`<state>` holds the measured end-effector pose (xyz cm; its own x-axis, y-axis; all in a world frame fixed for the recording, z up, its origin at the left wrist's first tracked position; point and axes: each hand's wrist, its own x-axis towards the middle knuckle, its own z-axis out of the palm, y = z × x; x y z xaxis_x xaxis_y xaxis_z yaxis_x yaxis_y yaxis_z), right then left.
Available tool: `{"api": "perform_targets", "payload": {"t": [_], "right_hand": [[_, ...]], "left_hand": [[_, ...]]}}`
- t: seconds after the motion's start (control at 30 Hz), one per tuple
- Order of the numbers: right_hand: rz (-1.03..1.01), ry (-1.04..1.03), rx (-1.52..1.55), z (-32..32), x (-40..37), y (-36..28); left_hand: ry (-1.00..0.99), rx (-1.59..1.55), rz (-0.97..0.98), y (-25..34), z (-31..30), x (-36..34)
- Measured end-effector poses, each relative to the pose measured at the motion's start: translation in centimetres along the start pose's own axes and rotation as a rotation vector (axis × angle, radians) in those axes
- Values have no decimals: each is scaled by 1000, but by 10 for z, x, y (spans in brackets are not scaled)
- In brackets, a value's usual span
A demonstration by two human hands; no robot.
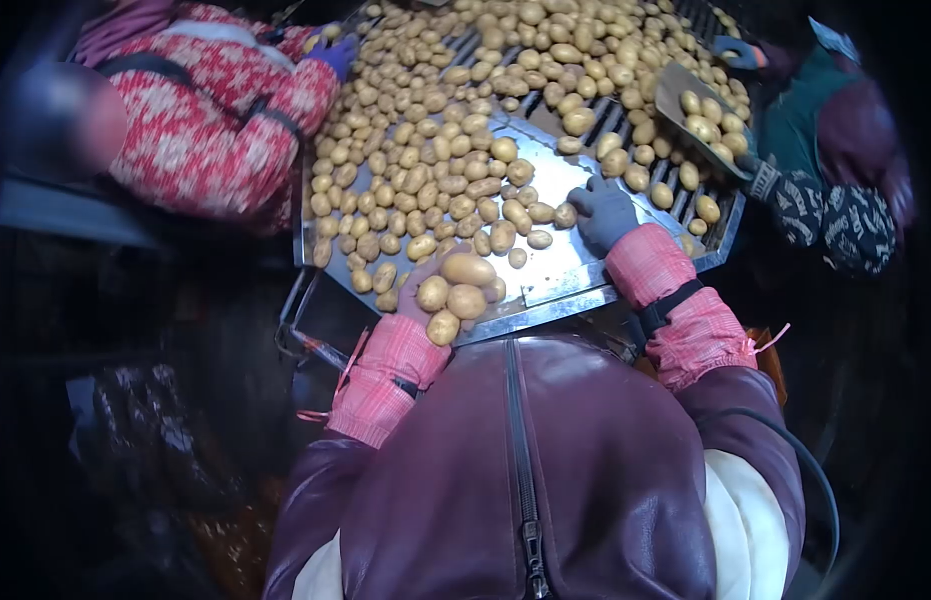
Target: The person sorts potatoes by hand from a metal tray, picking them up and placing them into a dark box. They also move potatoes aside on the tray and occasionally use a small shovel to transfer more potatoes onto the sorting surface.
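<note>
My left hand (412,292), in a mauve glove, cradles several potatoes (468,268) at the near edge of the metal sorting table (576,280). They are bunched together in the palm and hide most of the fingers. In a dark grey glove, my right hand (608,212) reaches over the bare metal with its fingers extended. Its fingertips are right beside a small potato (565,214). A broad spread of loose potatoes (426,180) lies in front of both hands, thickest toward the left and the far side.
Slatted bars (614,118) show between potatoes at the right. There a co-worker's gloved hand (761,178) holds a scoop (676,98) loaded with potatoes. Another person in a red patterned sleeve (211,110) works at the left, a purple glove (336,55) by the potatoes. The table has a raised metal rim.
</note>
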<state>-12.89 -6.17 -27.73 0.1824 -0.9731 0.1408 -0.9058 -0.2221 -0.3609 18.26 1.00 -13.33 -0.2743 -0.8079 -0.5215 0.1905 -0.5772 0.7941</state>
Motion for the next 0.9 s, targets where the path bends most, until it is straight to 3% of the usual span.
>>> {"api": "perform_targets", "payload": {"t": [0.07, 0.17, 0.3, 0.33, 0.43, 0.57, 0.63, 0.7, 0.73, 0.77, 0.87, 0.9], "right_hand": [[-2, 3, 93, -3, 2, 9], [101, 272, 82, -46, 2, -7], [163, 29, -236, -74, 28, 19], [33, -22, -341, -71, 33, 29], [77, -221, -341, -71, 55, 30], [50, -113, -280, -66, 60, 22], [181, -218, 283, -77, 59, -4], [74, -346, 701, -55, 57, -27], [262, -535, 1330, -54, 39, -65], [51, -641, 1194, -52, 38, -79], [-234, -779, 1128, -31, 31, -117], [-223, -789, 1080, 1, 29, -118]], "left_hand": [[19, -122, 81, -17, 0, 7], [57, -143, 124, -28, 0, 11], [-25, -203, -15, -20, -9, 15], [-26, -232, -21, -22, -9, 19], [-2, -321, -37, -37, -19, 26], [-17, -359, -49, -37, -24, 28], [-46, -335, -54, -32, -25, 27], [-50, -326, -85, -34, -24, 26], [-40, -329, -104, -35, -23, 27], [-2, -347, -130, -40, -24, 32], [-61, -376, -149, -62, -43, 35], [-130, -379, -150, -68, -43, 38]]}}
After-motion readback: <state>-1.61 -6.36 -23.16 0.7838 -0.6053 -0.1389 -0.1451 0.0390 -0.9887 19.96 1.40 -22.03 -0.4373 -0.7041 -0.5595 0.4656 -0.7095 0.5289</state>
